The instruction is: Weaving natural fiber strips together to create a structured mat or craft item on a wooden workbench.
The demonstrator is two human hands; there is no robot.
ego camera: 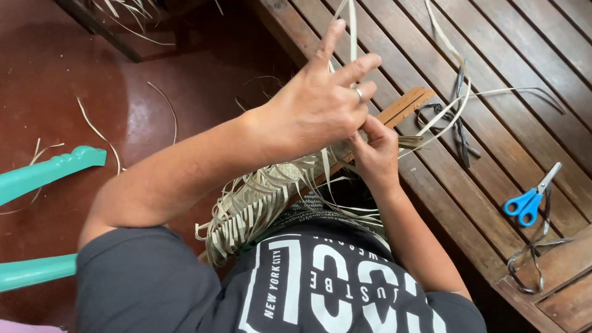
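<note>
Pale dried palm-leaf strips are being worked by both hands. Left hand (pixel 317 108) is hovering over the work, fingers partly curled, index and middle pinching one long pale strip (pixel 352 28) that is running up out of frame; ring is showing on one finger. Right hand (pixel 374 154) is sitting just under and beside it, closed in a pinch on the strips where they are crossing; exact grip is hidden by the left hand.

Half-woven pale palm-strip mat (pixel 262 200) is lying across the person's lap, against the dark printed shirt (pixel 320 283), upper end touching the edge of the brown slatted wooden bench (pixel 524 55). Long axis is running diagonally, lower left to upper right; the loose fringe is pointing down-left toward the floor, the working end pointing up-right at the hands. Brown wooden ruler-like stick (pixel 404 106) is lying along roughly the same diagonal, just beyond the right hand.

Risks, as I'm judging them:
- strip is under tension near the pinch; a sharp bend or pull could be cracking or splitting it, dried leaf looks brittle
- either pinch slipping could be loosening the last crossings
- mat is only resting on the lap, so a hard tug could be dragging it sideways and skewing the weave
- loose fringe ends could be snagging on the bench edge

Farther out: blue-handled scissors (pixel 529 200) on the bench, well apart to the right; dark cord loops (pixel 459 126) near stray strips; teal plastic chair frame (pixel 46 172) on the left over the reddish-brown floor (pixel 74 68).
</note>
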